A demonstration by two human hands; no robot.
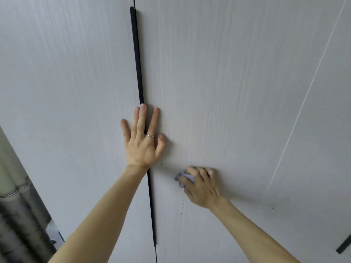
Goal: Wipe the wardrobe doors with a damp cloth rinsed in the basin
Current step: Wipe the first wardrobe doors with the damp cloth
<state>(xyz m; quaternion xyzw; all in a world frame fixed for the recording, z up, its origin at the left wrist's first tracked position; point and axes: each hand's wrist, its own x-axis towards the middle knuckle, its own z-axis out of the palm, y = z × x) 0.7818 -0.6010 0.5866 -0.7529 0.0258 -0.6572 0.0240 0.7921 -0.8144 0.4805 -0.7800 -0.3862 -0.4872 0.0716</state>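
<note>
Pale grey wood-grain wardrobe doors fill the view, the left door (66, 92) and the right door (228, 82), split by a long black vertical handle strip (137, 59). My left hand (142, 137) lies flat with straight fingers across the strip, pressing on both doors; a ring sits on one finger. Lower right of it, my right hand (199, 185) grips a bunched lilac cloth (183, 178) against the right door. Thin dark drip trails (180, 215) run down the door below the cloth. The basin is out of view.
A grey patterned curtain (17, 215) hangs at the lower left beside the wardrobe. A thin seam (303, 103) marks a further door on the right, with a short black handle end (344, 245) at the bottom right corner.
</note>
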